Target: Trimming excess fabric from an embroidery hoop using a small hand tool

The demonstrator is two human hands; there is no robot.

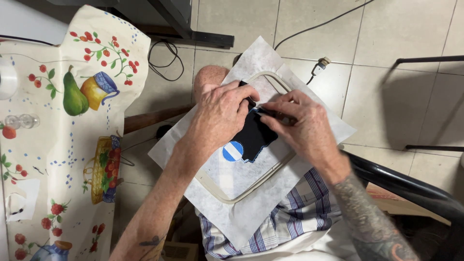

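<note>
A beige embroidery hoop (pixel 220 192) with white backing sheet (pixel 251 208) stretched in it rests on my lap. A black embroidered patch (pixel 253 137) with a blue edge lies inside the hoop, next to a round blue-and-white patch (pixel 232 151). My left hand (pixel 220 116) presses on the upper left corner of the black patch, fingers curled on it. My right hand (pixel 302 128) pinches the patch's top edge from the right; a small tool may be in its fingers, but it is hidden.
A table with a fruit-printed cloth (pixel 72 121) stands at the left, with a small clear item (pixel 21 121) on it. Black cables (pixel 164 60) and a plug (pixel 320 65) lie on the tiled floor. A black chair arm (pixel 411 186) curves at the right.
</note>
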